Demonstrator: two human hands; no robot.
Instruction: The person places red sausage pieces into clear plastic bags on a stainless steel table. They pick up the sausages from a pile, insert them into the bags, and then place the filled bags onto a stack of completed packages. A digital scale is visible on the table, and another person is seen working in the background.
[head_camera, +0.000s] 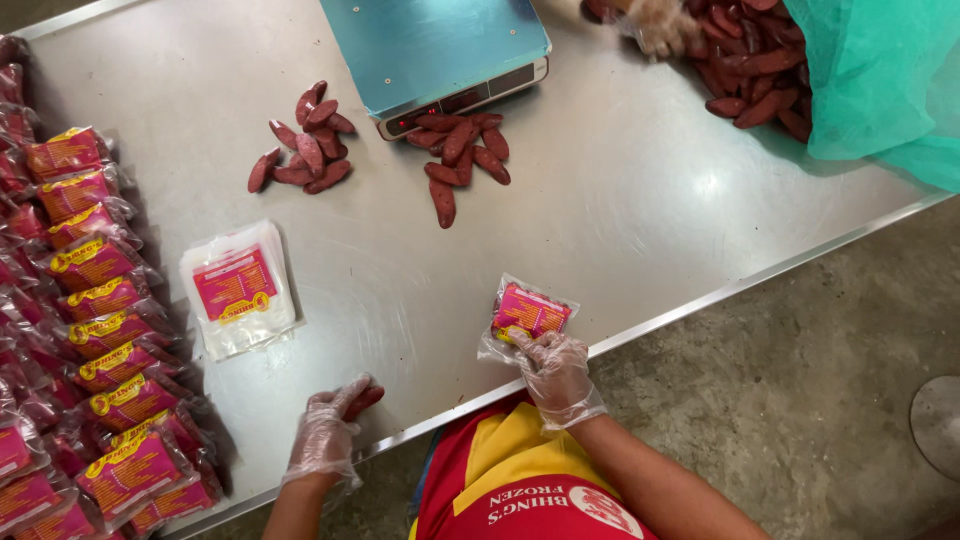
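Note:
Both my hands wear thin clear plastic gloves. My right hand (553, 368) grips the near edge of an empty clear pouch with a pink and yellow label (528, 313), lying near the table's front edge. My left hand (327, 430) is closed around a dark red sausage (365, 399) at the front edge of the steel table (620, 210). Two loose piles of the same dark red sausages lie farther back: one pile (305, 140) to the left, another pile (462, 155) in front of the scale.
A stack of empty labelled pouches (238, 290) lies left of centre. Several filled packs (100, 340) line the table's left side. A blue-topped digital scale (440, 50) stands at the back. Another person's gloved hand (660, 25) reaches into a sausage heap (755, 70) beside green netting (885, 80).

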